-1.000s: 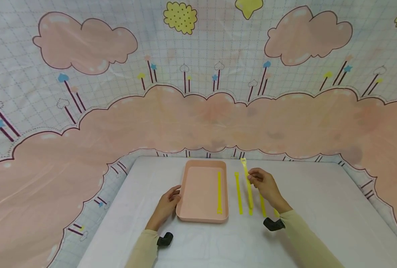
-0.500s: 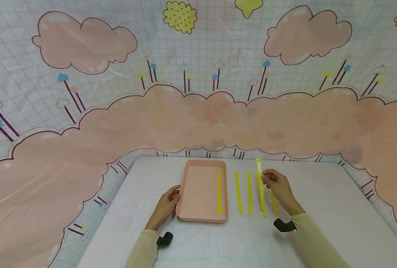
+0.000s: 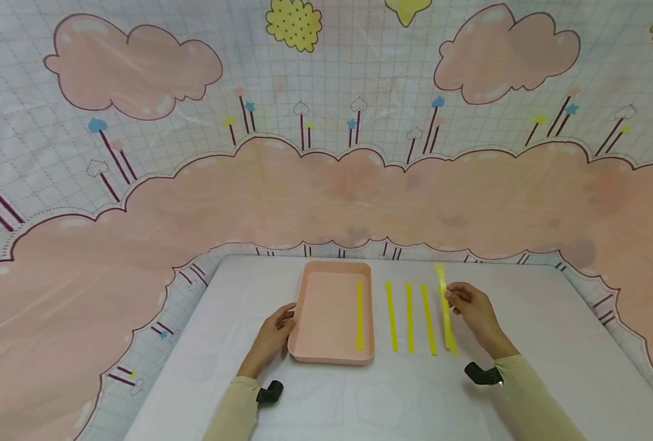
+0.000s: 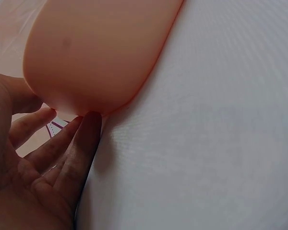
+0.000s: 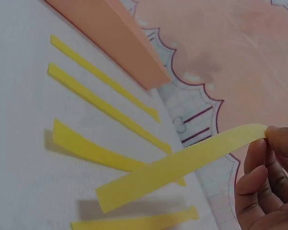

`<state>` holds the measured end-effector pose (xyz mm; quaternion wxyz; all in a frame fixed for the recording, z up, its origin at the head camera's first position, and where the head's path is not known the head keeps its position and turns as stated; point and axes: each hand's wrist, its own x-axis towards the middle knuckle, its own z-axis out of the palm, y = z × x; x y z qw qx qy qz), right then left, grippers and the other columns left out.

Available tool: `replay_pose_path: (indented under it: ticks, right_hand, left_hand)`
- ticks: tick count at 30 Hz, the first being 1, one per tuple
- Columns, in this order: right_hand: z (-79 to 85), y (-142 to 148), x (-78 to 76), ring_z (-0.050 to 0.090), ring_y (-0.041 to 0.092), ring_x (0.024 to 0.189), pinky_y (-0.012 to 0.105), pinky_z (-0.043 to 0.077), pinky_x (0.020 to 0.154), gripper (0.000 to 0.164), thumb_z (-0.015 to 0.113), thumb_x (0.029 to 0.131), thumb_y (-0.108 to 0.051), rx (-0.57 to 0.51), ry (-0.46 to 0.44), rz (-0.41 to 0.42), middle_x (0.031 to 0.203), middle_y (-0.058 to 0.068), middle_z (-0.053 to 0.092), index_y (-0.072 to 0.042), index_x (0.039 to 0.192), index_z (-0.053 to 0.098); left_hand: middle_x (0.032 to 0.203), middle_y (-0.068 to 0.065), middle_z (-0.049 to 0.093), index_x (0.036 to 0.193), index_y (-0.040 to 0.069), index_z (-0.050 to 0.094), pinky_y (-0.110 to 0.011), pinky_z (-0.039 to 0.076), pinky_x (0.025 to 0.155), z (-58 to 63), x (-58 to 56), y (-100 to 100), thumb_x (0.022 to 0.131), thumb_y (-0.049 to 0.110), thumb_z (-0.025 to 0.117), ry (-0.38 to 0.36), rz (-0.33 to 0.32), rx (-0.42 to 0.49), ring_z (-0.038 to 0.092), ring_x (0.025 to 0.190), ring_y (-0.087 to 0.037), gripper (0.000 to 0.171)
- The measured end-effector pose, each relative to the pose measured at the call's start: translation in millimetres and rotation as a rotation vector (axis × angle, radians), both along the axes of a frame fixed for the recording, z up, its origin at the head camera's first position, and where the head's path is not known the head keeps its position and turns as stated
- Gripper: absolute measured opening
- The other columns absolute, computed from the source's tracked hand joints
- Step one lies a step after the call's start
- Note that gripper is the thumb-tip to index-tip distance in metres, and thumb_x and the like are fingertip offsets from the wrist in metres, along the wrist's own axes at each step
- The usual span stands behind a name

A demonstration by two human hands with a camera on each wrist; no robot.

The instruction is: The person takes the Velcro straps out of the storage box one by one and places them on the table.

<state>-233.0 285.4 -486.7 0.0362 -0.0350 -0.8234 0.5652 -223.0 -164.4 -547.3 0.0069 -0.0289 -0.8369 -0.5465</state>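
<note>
My right hand (image 3: 475,312) pinches a thin, flat yellow strip (image 3: 443,315) between thumb and fingers near its far end. In the right wrist view this strip (image 5: 182,165) hangs above the table, its free end towards the camera. Beneath and beside it, several similar yellow strips (image 3: 410,318) lie apart in a row on the table, the rightmost partly covered by the held one. To their left sits a shallow pink tray (image 3: 329,360), with one yellow strip (image 3: 360,315) along its right side. My left hand (image 3: 274,334) touches the tray's left edge with fingertips; the left wrist view shows its fingers (image 4: 81,153) against the outer wall.
A white table (image 3: 326,404) carries everything. Behind it hangs a patterned cloth (image 3: 415,202) with pink clouds. A small black device (image 3: 483,373) is worn on each wrist.
My right hand has moved to the right with the held strip, passing over the row from the second strip to the rightmost one. The left hand has stayed at the tray.
</note>
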Motion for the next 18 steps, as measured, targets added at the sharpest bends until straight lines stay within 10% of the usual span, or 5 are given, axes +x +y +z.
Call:
replay_pose_path:
  ticks: [18]
  right_hand:
    - [-6.6,37,2.3,0.056,-0.002,0.082,0.019,0.052,0.072,0.041,0.056,0.101,-0.025,0.032,-0.074,-0.004,0.091,-0.017,0.062,0.003,0.130,0.051]
  left_hand:
    - [0.133,-0.021,0.059,0.144,0.015,0.050,-0.047,0.050,0.100,-1.8,-1.3,-1,0.100,0.016,0.056,-0.014,-0.002,-0.023,0.058,0.123,-0.036,0.044]
